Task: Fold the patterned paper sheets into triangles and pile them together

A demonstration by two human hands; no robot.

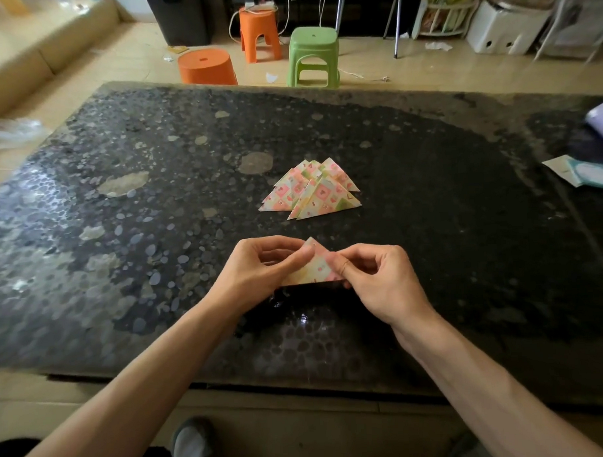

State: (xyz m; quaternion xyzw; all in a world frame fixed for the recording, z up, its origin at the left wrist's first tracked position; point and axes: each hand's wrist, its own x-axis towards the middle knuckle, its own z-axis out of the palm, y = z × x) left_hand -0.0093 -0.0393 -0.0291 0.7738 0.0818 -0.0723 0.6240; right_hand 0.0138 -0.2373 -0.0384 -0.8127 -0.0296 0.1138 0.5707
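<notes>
Low on the bench (122,234), at 6 o'clock, a patterned sheet (317,271) is pinched by the left hand (260,269) and the right hand (380,277), fingers curled. Its triangle fold seems nearly done; next it must be laid on the pile (312,190) at 12 o'clock

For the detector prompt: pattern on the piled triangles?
Pile of triangles: pink, green and cream checks; head view.

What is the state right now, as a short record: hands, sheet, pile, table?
left hand: pinches the sheet's left side
right hand: pinches the sheet's right side
sheet: patterned, triangle shape, held between both hands
pile: folded triangles, overlapping, beyond the hands
table: dark, speckled
</notes>
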